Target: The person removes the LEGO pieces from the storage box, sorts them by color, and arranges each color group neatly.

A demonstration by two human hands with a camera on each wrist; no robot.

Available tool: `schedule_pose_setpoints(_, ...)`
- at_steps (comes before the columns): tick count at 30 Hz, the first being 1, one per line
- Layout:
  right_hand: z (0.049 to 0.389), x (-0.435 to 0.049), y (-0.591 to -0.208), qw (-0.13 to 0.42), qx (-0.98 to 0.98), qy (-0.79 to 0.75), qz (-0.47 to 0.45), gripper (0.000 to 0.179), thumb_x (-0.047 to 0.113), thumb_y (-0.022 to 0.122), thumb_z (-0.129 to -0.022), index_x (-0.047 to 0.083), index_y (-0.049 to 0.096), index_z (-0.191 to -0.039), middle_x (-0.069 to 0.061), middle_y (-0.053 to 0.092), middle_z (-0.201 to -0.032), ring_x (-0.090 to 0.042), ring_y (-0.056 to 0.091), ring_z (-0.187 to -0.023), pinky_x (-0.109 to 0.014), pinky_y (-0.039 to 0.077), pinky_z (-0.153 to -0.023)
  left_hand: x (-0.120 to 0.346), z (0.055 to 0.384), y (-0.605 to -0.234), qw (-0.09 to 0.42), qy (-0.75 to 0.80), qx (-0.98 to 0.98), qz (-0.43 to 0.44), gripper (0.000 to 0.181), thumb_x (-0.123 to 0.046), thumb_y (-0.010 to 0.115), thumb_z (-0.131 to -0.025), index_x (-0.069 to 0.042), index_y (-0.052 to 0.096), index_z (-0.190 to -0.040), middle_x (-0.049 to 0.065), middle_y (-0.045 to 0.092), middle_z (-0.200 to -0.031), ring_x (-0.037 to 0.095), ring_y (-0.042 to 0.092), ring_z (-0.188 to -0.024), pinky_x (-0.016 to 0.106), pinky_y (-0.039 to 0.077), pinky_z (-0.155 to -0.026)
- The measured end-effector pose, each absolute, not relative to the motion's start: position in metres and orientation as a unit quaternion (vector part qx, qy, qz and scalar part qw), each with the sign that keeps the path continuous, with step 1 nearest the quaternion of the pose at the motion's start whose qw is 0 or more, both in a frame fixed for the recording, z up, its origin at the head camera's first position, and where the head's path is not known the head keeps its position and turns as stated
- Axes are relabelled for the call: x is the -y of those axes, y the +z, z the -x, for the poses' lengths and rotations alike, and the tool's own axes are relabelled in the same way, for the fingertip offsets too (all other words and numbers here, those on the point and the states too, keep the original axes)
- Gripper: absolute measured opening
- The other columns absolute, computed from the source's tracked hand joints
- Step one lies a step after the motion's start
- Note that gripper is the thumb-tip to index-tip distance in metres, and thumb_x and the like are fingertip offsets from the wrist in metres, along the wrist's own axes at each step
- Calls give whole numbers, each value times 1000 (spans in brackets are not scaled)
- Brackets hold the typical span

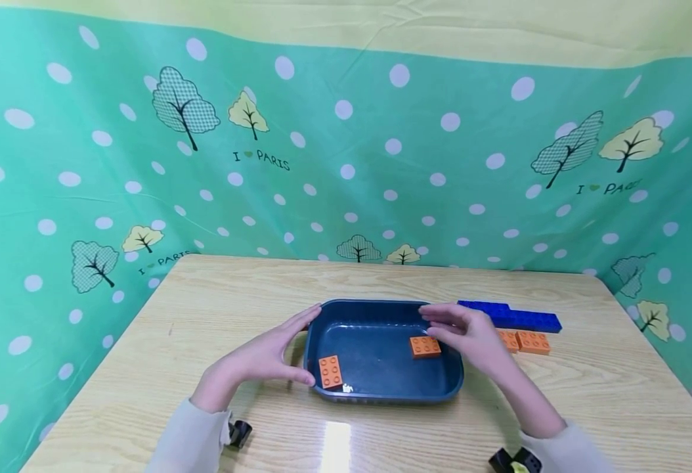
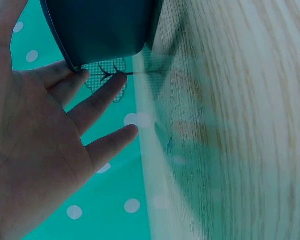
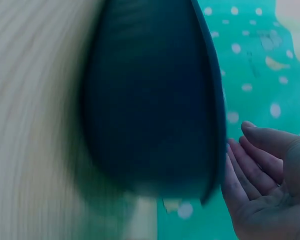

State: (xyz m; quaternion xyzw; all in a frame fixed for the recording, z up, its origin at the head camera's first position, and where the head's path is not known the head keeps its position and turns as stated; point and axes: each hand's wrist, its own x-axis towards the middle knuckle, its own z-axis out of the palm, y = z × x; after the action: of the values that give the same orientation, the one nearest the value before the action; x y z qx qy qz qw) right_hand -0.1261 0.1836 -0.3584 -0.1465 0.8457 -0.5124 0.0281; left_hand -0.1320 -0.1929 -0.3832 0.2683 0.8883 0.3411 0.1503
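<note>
A dark blue rectangular tray [image 1: 369,368] stands on the table with two orange toy bricks inside. One orange brick [image 1: 330,372] lies in its front left corner, the other orange brick [image 1: 425,347] near the right wall. My left hand [image 1: 269,355] is at the tray's left end, thumb and fingers spread apart along the rim; the left wrist view shows its straight fingers near the tray edge [image 2: 100,30]. Over the right rim, my right hand [image 1: 470,335] has its fingertips close to the right brick. In the right wrist view its palm [image 3: 262,210] looks empty.
Behind the right hand lie long blue bricks [image 1: 529,320] end to end. In front of them are two more orange bricks [image 1: 533,342], one partly hidden by the hand. A green dotted cloth [image 1: 346,197] hangs along the table's back edge.
</note>
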Motion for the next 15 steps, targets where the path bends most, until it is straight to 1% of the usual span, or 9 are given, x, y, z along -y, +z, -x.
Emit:
schedule_pose_setpoints(2,127,-170,-362,47,-834,-524,164,33,9,67,-95,3,65,-127,-21,67,-129,-41,65,-117,-23,58,-90,193,132,-384,151,342,-888,-268,115,-43,86,-75,-20,13,-162,9,11,-169,41,30,-149,64,33,-115)
schedule_pose_setpoints(7,127,-133,-372,112,-818,-529,198,36,10,67,-94,3,63,-130,-20,65,-132,-38,63,-122,-28,57,-96,193,132,-384,153,347,-888,-262,115,-42,86,-75,-21,14,-162,8,11,-169,41,29,-149,64,33,-115)
schedule_pose_setpoints(12,125,-96,-381,187,-805,-506,247,43,12,65,-96,2,58,-137,-18,59,-140,-35,57,-130,-38,51,-106,193,133,-383,155,348,-885,-266,114,-42,86,-75,-20,14,-162,9,12,-169,40,29,-150,63,32,-117)
schedule_pose_setpoints(15,125,-81,-383,224,-807,-477,269,47,14,64,-97,3,54,-142,-15,55,-146,-32,53,-136,-43,47,-111,194,133,-382,154,346,-885,-271,114,-41,85,-76,-19,14,-162,10,12,-169,41,29,-150,63,32,-117)
